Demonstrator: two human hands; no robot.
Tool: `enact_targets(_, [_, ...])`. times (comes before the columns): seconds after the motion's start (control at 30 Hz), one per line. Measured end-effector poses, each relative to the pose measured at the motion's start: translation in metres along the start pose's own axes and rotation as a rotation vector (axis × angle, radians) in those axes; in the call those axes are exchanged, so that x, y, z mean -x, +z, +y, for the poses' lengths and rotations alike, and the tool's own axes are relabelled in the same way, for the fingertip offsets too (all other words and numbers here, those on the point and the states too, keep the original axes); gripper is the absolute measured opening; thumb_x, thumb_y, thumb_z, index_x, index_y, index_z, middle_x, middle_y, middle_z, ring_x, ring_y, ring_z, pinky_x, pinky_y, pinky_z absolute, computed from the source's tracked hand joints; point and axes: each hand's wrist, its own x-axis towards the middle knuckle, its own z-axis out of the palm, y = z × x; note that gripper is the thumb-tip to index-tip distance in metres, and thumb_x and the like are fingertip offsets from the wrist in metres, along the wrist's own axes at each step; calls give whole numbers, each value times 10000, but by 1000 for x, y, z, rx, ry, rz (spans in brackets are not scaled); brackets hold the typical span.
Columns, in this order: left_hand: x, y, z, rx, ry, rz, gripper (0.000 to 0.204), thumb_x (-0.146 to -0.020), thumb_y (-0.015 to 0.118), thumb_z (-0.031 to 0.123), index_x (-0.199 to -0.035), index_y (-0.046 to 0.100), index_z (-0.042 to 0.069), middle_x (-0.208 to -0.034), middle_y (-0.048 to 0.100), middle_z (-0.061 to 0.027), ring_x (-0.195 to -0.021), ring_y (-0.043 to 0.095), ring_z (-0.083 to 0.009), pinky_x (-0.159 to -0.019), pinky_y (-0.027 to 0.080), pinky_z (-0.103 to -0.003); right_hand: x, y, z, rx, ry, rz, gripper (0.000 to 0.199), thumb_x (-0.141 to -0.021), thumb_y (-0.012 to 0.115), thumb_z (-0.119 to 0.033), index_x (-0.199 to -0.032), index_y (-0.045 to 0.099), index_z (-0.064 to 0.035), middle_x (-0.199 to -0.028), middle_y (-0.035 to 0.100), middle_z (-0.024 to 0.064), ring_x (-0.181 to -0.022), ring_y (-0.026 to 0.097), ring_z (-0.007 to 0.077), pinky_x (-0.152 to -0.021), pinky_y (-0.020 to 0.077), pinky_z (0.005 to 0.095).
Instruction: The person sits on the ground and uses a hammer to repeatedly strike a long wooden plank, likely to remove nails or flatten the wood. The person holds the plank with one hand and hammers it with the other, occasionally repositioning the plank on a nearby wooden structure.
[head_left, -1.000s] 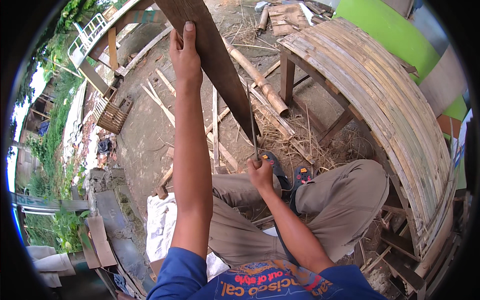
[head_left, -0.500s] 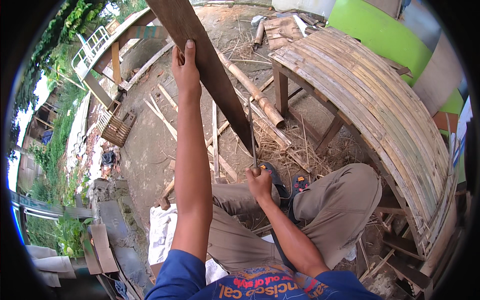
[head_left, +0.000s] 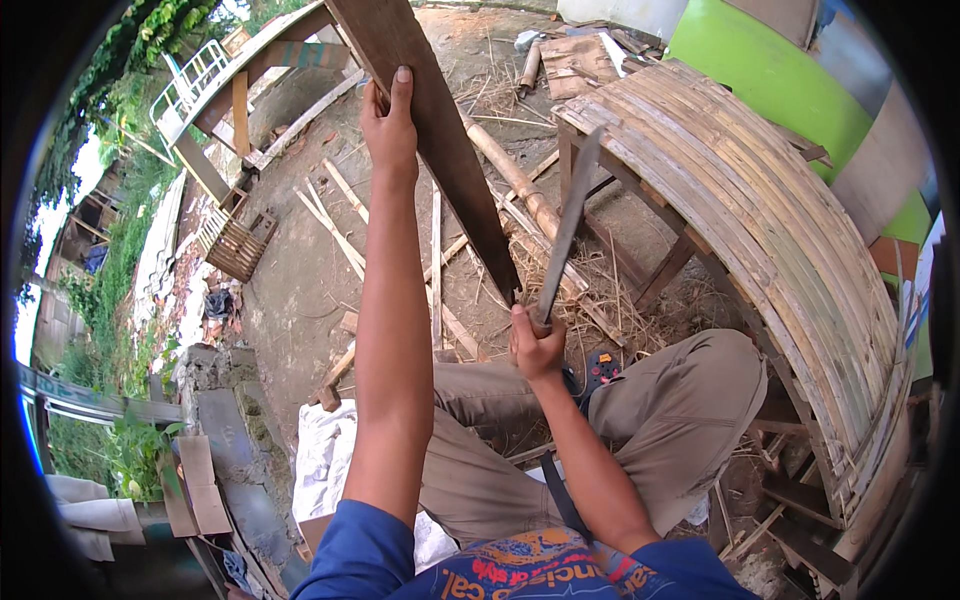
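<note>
A long dark brown wooden plank (head_left: 436, 130) slants down across the middle, its upper end running out of the picture at the top. My left hand (head_left: 390, 130) grips it along its left edge, thumb lying on the face. In my closed right hand (head_left: 538, 345) is the handle of a machete (head_left: 568, 225), mostly covered by the fingers. Its broad grey blade points up and slightly right, apart from the plank. The plank's narrow lower end comes down just beside my right hand; whether they touch I cannot tell.
A bamboo-slat bench (head_left: 740, 190) curves along the right. Bamboo poles (head_left: 515, 185), thin sticks and straw litter the dirt ground ahead. A slatted basket (head_left: 232, 243) lies at left, near a wooden table (head_left: 250, 60). Below it stands a low block wall (head_left: 222, 440).
My right hand has risen a little, and the machete has swung away from the plank to the right, now showing its broad side. My left hand keeps its hold on the plank.
</note>
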Motion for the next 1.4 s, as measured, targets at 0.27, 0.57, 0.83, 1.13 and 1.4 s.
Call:
enact_targets(0.27, [-4, 12, 0, -45, -9, -27, 542, -989, 691, 405, -1352, 561, 23, -1228, 636, -62, -1125, 583, -162, -1006, 435, -318, 11, -11, 45, 373, 46, 55, 327, -955, 685, -206, -694, 573, -44, -551, 499, -19, -520, 488, 96, -507, 372, 313])
enact_targets(0.57, [0, 11, -9, 49, 38, 18, 430, -972, 733, 349, -1214, 633, 8, -1033, 672, -24, -909, 582, -101, -844, 453, -266, -6, -8, -20, -91, -269, 105, 313, -926, 712, -209, -715, 571, -26, -544, 480, 10, -523, 486, 133, -538, 390, 339])
enact_targets(0.83, [4, 7, -7, 19, 16, -15, 490, -973, 725, 363, -1288, 603, 7, -1154, 668, -52, -1033, 597, -128, -929, 458, -291, -8, -12, -38, -149, -22, -28, 296, -921, 712, -192, -717, 576, -26, -583, 535, 38, -530, 514, 138, -539, 400, 345])
enact_targets(1.13, [-4, 15, 1, -67, -25, -7, 557, -990, 694, 391, -1376, 554, 15, -1266, 630, -76, -1157, 588, -172, -1016, 446, -326, 15, -4, 18, 420, 217, -19, 298, -950, 688, -175, -713, 566, -40, -588, 524, -17, -542, 506, 78, -526, 390, 303])
enact_targets(1.4, [1, 13, -3, -33, -28, -13, 570, -985, 701, 394, -1378, 553, 10, -1276, 637, -83, -1160, 595, -170, -1018, 449, -332, 5, -7, -2, -56, -245, 121, 283, -940, 685, -173, -710, 570, -57, -577, 530, -11, -515, 499, 86, -502, 392, 293])
